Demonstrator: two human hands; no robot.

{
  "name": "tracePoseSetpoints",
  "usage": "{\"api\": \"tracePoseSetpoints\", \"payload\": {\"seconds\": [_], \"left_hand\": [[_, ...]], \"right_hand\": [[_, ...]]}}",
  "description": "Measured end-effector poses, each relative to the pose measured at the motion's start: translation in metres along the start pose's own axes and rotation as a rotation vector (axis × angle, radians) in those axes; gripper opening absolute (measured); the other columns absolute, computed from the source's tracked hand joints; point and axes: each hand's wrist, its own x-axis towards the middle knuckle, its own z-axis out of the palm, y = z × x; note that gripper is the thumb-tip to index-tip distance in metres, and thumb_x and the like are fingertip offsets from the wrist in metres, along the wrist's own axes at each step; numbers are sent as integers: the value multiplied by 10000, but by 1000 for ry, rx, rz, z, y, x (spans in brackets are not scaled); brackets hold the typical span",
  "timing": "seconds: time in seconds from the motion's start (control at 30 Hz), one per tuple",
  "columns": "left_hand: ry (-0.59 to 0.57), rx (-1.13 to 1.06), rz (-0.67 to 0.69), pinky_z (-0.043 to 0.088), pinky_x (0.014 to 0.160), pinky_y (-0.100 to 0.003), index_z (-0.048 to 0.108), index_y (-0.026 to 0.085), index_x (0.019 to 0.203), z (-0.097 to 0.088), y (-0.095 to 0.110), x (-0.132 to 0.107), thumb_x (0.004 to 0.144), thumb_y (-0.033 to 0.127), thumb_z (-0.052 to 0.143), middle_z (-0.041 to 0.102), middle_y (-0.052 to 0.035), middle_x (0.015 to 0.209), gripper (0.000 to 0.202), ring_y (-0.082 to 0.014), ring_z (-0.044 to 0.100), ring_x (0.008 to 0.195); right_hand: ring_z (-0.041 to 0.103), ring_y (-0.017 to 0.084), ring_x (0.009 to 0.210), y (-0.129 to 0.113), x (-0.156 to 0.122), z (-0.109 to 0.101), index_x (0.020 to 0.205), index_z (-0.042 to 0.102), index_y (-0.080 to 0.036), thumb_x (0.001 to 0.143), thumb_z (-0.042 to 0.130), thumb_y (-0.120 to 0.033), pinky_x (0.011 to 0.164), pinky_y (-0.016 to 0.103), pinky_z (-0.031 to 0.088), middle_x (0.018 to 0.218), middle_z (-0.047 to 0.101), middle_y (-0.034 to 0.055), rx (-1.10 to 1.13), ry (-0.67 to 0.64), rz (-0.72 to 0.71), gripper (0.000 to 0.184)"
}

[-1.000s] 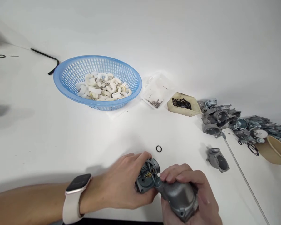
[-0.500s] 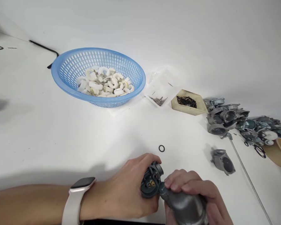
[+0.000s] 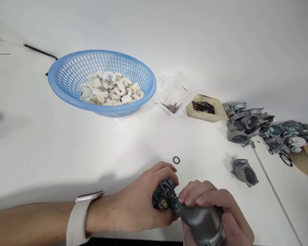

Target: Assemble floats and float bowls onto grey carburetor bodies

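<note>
My left hand (image 3: 143, 201), a watch at its wrist, is closed round a dark carburetor body (image 3: 163, 198). Brass jets stick out of the side turned towards me. In my right hand (image 3: 220, 201) is a rounded dark grey metal piece (image 3: 204, 222) with a narrow bluish neck, its kind not clear. The neck's end meets or nearly meets the carburetor body; exact contact is hard to make out. A black O-ring (image 3: 176, 160) lies on the white table just beyond my left fingers. Right of my hands sits a single grey metal bowl (image 3: 245, 172).
A blue basket (image 3: 151, 82) holds white C-shaped floats. Beside it are a clear tray (image 3: 186, 97) with thin metal pins and a cream bin (image 3: 218, 114) of black rings. Metal bowls (image 3: 246, 123) are heaped at right, near a thin rod (image 3: 274, 191) and a beige container (image 3: 305, 160).
The carburetor body has tilted in my left hand, so its brass jets now show more from the side. Both hands keep their hold. The view has shifted slightly.
</note>
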Motion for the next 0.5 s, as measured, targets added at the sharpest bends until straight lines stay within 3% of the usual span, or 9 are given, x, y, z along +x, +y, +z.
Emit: {"api": "tracePoseSetpoints", "payload": {"seconds": [0.13, 0.4, 0.5], "left_hand": [[1, -18, -8, 487, 711, -259, 602, 239, 1071, 0, 1, 1, 650, 85, 730, 625, 25, 996, 467, -149, 598, 833], [8, -105, -31, 440, 709, -233, 605, 212, 966, 5, 1, -2, 615, 1, 696, 581, 43, 968, 420, -134, 580, 865], [49, -85, -9, 425, 702, -232, 612, 217, 987, 10, -1, -4, 585, -32, 667, 560, 44, 978, 476, -120, 573, 847]], "right_hand": [[633, 247, 635, 0, -1, 2, 778, 745, -233, 922, 662, -454, 585, 393, 502, 656, 654, 61, -3, -8, 1, 278], [635, 245, 645, 2, -1, 1, 826, 728, -222, 965, 592, -408, 579, 391, 519, 681, 642, 59, -39, -49, -67, 269], [654, 238, 660, 6, 3, -4, 888, 718, -213, 995, 533, -375, 588, 384, 540, 712, 651, 62, -60, -140, -133, 268]]}}
